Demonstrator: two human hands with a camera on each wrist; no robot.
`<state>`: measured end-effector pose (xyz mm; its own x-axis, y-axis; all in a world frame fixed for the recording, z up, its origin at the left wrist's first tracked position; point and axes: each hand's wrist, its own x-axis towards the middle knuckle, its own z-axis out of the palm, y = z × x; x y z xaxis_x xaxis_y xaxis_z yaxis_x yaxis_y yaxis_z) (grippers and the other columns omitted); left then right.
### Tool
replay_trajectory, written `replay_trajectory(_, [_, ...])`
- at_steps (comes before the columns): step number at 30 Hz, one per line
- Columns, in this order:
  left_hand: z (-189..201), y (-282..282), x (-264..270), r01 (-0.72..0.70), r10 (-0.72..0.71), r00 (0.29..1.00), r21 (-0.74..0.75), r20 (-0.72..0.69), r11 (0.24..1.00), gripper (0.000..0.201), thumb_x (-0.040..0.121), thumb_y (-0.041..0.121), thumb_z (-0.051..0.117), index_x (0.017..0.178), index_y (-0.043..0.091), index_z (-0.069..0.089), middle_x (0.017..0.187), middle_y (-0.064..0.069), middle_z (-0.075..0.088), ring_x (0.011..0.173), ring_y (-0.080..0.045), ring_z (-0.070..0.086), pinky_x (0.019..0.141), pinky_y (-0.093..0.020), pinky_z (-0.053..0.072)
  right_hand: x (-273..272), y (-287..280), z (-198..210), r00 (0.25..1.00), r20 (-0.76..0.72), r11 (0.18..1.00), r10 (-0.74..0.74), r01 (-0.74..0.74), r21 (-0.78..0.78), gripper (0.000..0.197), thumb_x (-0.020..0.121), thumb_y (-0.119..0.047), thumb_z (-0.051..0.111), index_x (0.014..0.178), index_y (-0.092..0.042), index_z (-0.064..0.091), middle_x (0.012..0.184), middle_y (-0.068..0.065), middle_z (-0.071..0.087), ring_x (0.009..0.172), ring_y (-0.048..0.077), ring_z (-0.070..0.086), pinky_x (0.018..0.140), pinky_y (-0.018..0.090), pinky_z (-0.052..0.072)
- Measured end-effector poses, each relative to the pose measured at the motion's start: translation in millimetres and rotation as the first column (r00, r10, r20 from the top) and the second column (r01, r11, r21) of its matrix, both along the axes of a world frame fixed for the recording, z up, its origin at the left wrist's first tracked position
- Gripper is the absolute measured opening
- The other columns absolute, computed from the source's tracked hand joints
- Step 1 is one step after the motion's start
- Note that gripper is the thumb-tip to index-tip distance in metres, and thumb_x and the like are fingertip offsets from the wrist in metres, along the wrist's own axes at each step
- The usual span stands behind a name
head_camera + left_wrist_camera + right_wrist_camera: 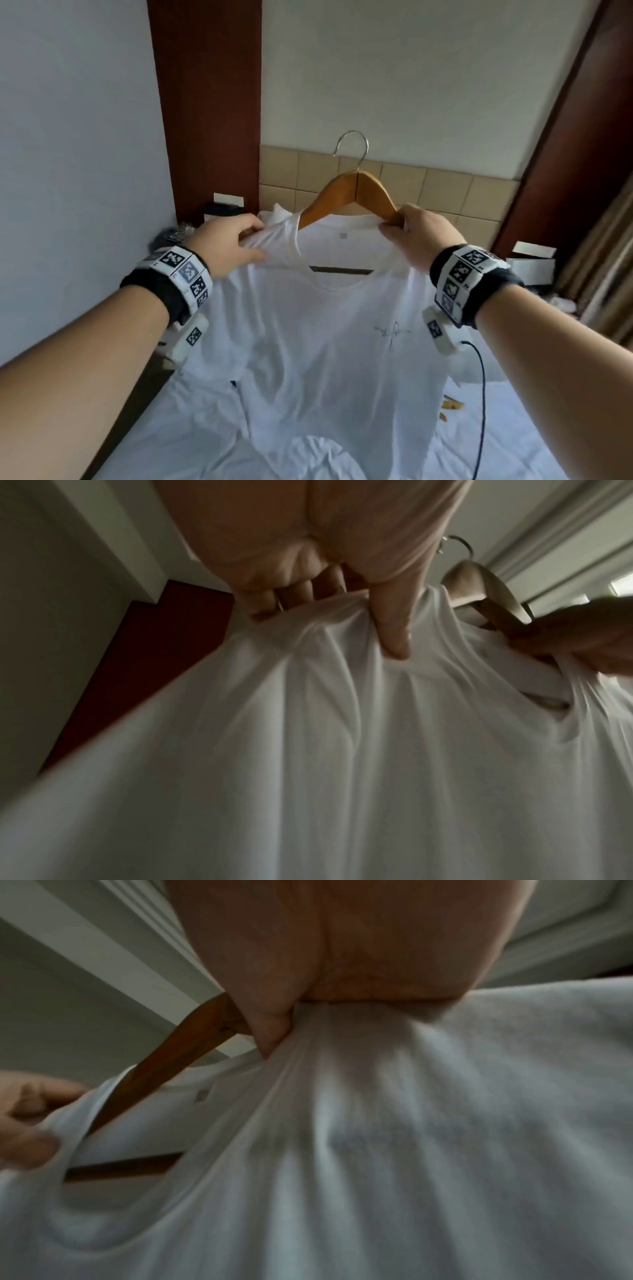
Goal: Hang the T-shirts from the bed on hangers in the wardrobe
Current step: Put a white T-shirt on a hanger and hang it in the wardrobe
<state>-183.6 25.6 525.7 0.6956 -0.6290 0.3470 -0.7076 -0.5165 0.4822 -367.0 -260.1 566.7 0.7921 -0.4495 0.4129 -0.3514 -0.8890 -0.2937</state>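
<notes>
A white T-shirt [329, 329] with a small dark chest print hangs in the air above the bed, draped over a wooden hanger [356, 192] with a metal hook. My left hand [236, 243] pinches the shirt's left shoulder, bunching the cloth over the hanger's left arm; the thumb [394, 631] presses on the fabric [342, 723]. My right hand [414, 233] grips the shirt's right shoulder together with the hanger's right end. In the right wrist view the hanger [164, 1064] runs into the neck opening of the T-shirt [411, 1123]. The hanger's crossbar shows through the collar.
The bed [513, 428] with white sheets lies below, with more white cloth at the bottom and wooden clothes pegs [452, 406] to the right. A tiled headboard [445, 185] and dark wooden panels [209, 102] stand behind. A nightstand with boxes [532, 260] sits at right. A curtain hangs at far right.
</notes>
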Motion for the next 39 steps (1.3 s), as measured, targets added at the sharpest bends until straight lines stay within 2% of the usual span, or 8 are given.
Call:
replay_trajectory(4, [-13.4,16.5,11.7,0.088,-0.092,0.993,-0.051,-0.079,0.995,0.022,0.088,0.041,0.078,0.105,0.047,0.066,0.101,0.023,0.072,0.096,0.001,0.067,0.093,-0.033,0.053,-0.6,1.8,-15.7,0.997,0.043,0.997,-0.07,0.068,0.048,0.028,0.097,-0.049,0.057,0.1,-0.021,0.052,0.085,0.002,0.061,0.076,0.025,0.057,0.062,0.034,0.04])
replay_trajectory(10, [-13.8,28.1,31.6,0.068,-0.092,0.984,-0.161,-0.152,0.985,0.015,0.093,0.059,0.059,0.094,0.056,0.074,0.096,0.027,0.075,0.097,-0.004,0.07,0.095,-0.034,0.053,-3.9,8.6,-17.0,0.986,0.116,0.992,-0.12,0.124,-0.024,0.029,0.097,-0.043,0.058,0.112,-0.018,0.064,0.102,0.006,0.044,0.111,0.035,0.044,0.097,0.04,0.036])
replay_trajectory(15, [1.0,25.5,37.5,0.079,-0.116,0.979,-0.212,-0.17,0.974,0.033,0.089,0.067,0.063,0.105,0.043,0.078,0.103,0.014,0.077,0.103,-0.011,0.071,0.102,-0.041,0.052,-11.0,4.5,-22.5,0.987,0.139,0.996,-0.079,0.085,-0.036,0.023,0.095,-0.045,0.057,0.09,-0.023,0.058,0.087,0.002,0.057,0.091,0.032,0.053,0.076,0.036,0.037])
replay_trajectory(19, [7.6,5.7,31.8,-0.247,0.287,0.956,-0.343,0.069,0.906,0.015,0.09,0.046,0.069,0.093,0.035,0.078,0.104,0.004,0.07,0.098,-0.023,0.066,0.085,-0.037,0.053,-17.7,12.3,-21.3,0.986,0.146,0.997,-0.081,0.081,0.002,0.022,0.098,-0.04,0.058,0.091,-0.019,0.059,0.078,0.001,0.058,0.077,0.026,0.054,0.065,0.034,0.035])
replay_trajectory(25, [7.0,-28.1,-12.1,0.11,-0.11,0.994,-0.019,-0.018,0.994,0.049,0.087,0.076,0.055,0.103,0.032,0.068,0.083,0.01,0.065,0.077,-0.012,0.063,0.066,-0.032,0.05,-17.6,10.9,-20.0,0.988,0.092,0.992,-0.121,0.119,0.029,0.026,0.097,-0.046,0.055,0.085,-0.022,0.056,0.074,0.0,0.061,0.069,0.02,0.057,0.058,0.033,0.041])
replay_trajectory(33, [-4.6,-46.5,-13.3,-0.042,0.037,0.993,0.038,0.109,0.998,0.065,0.089,0.068,0.06,0.137,0.025,0.06,0.129,-0.002,0.066,0.114,-0.023,0.062,0.088,-0.036,0.052,-16.0,17.8,-28.6,0.999,0.026,0.994,0.033,-0.035,0.102,0.024,0.094,-0.052,0.06,0.102,-0.031,0.068,0.08,-0.008,0.061,0.074,0.014,0.059,0.062,0.029,0.043])
replay_trajectory(36, [-0.7,-39.9,-3.8,-0.076,0.078,0.991,-0.023,0.109,0.997,0.049,0.088,0.068,0.059,0.12,0.032,0.069,0.109,0.003,0.072,0.101,-0.024,0.067,0.082,-0.037,0.055,-30.7,-2.4,-29.0,0.998,0.062,0.978,0.002,-0.015,0.206,0.022,0.087,-0.07,0.056,0.103,-0.058,0.065,0.084,-0.017,0.069,0.078,0.007,0.065,0.067,0.03,0.051])
replay_trajectory(39, [2.5,-30.6,7.9,-0.068,0.076,0.994,-0.103,0.077,0.992,0.037,0.086,0.067,0.062,0.085,0.031,0.068,0.072,0.006,0.065,0.073,-0.018,0.064,0.061,-0.03,0.043,-48.7,-39.4,-40.8,0.995,-0.042,0.959,-0.089,0.097,0.267,0.023,0.087,-0.057,0.07,0.103,-0.04,0.066,0.095,-0.007,0.072,0.086,0.017,0.067,0.073,0.033,0.05])
